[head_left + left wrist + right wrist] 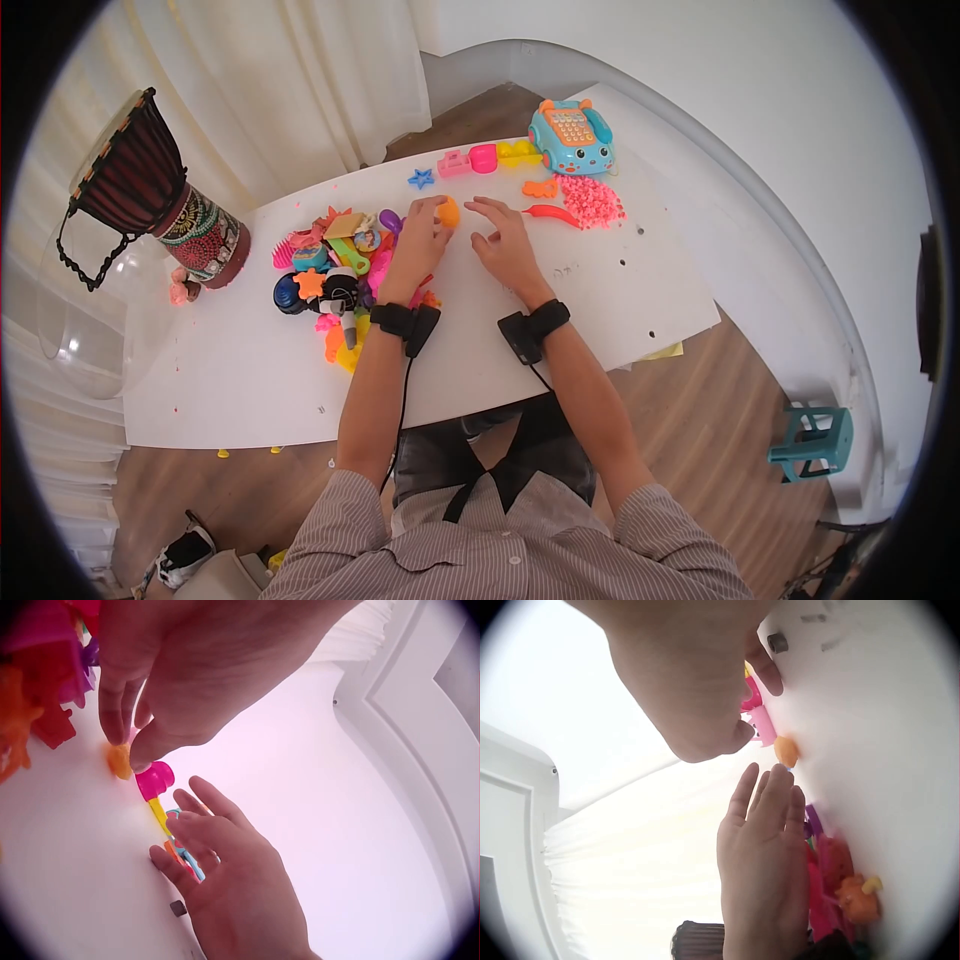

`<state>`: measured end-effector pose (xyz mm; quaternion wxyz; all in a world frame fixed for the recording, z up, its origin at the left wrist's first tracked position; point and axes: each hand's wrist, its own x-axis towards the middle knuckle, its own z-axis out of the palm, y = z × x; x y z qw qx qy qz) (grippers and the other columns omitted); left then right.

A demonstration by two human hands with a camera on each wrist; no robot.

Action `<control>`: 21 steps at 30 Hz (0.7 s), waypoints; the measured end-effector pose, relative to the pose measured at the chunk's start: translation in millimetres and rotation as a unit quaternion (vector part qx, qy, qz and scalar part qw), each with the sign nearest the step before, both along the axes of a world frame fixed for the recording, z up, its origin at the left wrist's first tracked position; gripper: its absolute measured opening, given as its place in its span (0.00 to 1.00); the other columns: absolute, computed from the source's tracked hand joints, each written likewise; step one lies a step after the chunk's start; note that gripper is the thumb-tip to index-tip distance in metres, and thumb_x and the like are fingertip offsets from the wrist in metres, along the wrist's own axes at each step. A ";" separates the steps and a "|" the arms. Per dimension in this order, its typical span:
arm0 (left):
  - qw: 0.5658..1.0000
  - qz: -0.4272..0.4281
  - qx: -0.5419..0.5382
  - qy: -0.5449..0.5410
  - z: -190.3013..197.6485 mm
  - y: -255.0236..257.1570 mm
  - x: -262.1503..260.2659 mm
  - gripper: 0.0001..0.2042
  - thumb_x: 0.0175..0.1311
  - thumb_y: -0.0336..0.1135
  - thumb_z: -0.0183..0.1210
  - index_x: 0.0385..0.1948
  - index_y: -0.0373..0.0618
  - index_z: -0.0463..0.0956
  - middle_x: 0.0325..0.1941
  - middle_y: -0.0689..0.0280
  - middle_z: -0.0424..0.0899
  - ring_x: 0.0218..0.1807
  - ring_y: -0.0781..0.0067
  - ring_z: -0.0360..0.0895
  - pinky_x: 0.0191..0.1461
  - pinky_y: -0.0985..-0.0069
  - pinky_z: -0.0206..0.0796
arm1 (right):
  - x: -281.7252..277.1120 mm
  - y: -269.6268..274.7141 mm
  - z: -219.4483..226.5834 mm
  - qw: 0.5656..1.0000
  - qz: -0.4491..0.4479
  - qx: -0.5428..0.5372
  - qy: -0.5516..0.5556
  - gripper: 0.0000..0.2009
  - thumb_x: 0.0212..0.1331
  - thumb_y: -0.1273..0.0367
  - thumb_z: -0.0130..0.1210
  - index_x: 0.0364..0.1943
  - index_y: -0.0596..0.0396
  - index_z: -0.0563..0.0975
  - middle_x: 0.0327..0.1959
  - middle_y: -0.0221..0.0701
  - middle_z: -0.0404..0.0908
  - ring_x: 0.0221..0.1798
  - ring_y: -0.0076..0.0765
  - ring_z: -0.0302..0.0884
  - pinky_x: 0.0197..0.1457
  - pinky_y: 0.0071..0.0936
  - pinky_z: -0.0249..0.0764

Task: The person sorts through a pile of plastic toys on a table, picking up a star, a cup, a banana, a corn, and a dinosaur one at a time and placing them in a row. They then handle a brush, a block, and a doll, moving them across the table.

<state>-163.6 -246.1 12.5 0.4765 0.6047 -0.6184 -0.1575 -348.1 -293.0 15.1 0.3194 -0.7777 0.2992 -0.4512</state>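
Observation:
An orange piece (449, 212) is at the fingertips of my left hand (422, 245), which pinches it between thumb and fingers in the left wrist view, where the piece (118, 760) looks small and rounded. Just right of it, my right hand (508, 248) has its fingers spread and slightly bent, touching nothing. In the right wrist view the orange piece (786, 751) shows beyond the left hand's fingertips. Behind the hands lie a blue star (421, 179), a pink block piece (453, 163), a bright pink piece (484, 158) and yellow pieces (518, 153) in a row.
A mixed toy heap (345, 260) lies left of the left forearm. Right of the hands are a red pepper-like toy (552, 213), an orange piece (540, 189), pink bits (592, 203) and a toy telephone (577, 140). A drum (205, 235) stands at the left; a stool (815, 442) is on the floor.

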 end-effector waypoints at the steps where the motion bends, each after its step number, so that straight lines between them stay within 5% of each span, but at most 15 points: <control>1: 1.000 -0.011 0.004 -0.002 0.5 0.0 0.4 0.26 0.65 0.22 0.62 0.66 0.40 0.72 0.65 0.50 0.76 0.55 0.53 0.83 0.59 0.65 0.78 | -0.4 0.4 -1.3 1.000 0.010 0.002 0.024 0.28 0.58 0.76 0.60 0.66 0.47 0.78 0.70 0.37 0.76 0.69 0.51 0.70 0.60 0.39 0.81; 11: 0.998 -0.044 0.034 -0.018 5.7 1.2 -3.7 0.32 0.63 0.20 0.60 0.73 0.39 0.66 0.65 0.47 0.82 0.59 0.48 0.84 0.63 0.63 0.77 | 2.3 -10.4 -21.3 0.996 -0.012 -0.052 0.075 0.24 0.61 0.73 0.62 0.64 0.49 0.81 0.73 0.34 0.73 0.68 0.45 0.72 0.58 0.33 0.80; 13: 0.996 -0.061 0.059 -0.007 9.4 3.1 -5.2 0.32 0.64 0.20 0.59 0.73 0.41 0.65 0.65 0.48 0.83 0.59 0.48 0.85 0.63 0.63 0.78 | 2.4 -10.5 -21.2 0.998 0.010 -0.035 0.058 0.21 0.57 0.74 0.61 0.57 0.52 0.83 0.70 0.41 0.75 0.70 0.56 0.69 0.73 0.46 0.68; 17: 0.996 -0.074 0.054 -0.002 10.1 3.4 -6.8 0.32 0.64 0.19 0.59 0.73 0.42 0.65 0.65 0.48 0.83 0.58 0.48 0.85 0.62 0.62 0.78 | 1.3 -10.3 -21.8 0.996 0.000 -0.026 0.084 0.20 0.56 0.75 0.61 0.55 0.54 0.84 0.70 0.41 0.74 0.69 0.57 0.70 0.72 0.46 0.69; 19: 0.996 -0.079 0.052 0.004 9.9 3.5 -6.8 0.31 0.65 0.18 0.58 0.73 0.43 0.66 0.64 0.48 0.83 0.58 0.49 0.85 0.62 0.62 0.78 | 1.5 -11.0 -23.6 0.991 -0.034 -0.059 0.116 0.20 0.58 0.77 0.61 0.57 0.57 0.84 0.73 0.41 0.72 0.69 0.54 0.71 0.58 0.35 0.82; 21: 0.996 -0.079 0.047 0.005 9.8 3.7 -7.9 0.31 0.65 0.18 0.58 0.72 0.43 0.66 0.64 0.48 0.83 0.57 0.50 0.85 0.62 0.63 0.78 | 3.1 -11.6 -26.4 0.992 -0.049 -0.061 0.097 0.22 0.56 0.77 0.60 0.58 0.60 0.83 0.72 0.45 0.71 0.70 0.57 0.69 0.67 0.42 0.73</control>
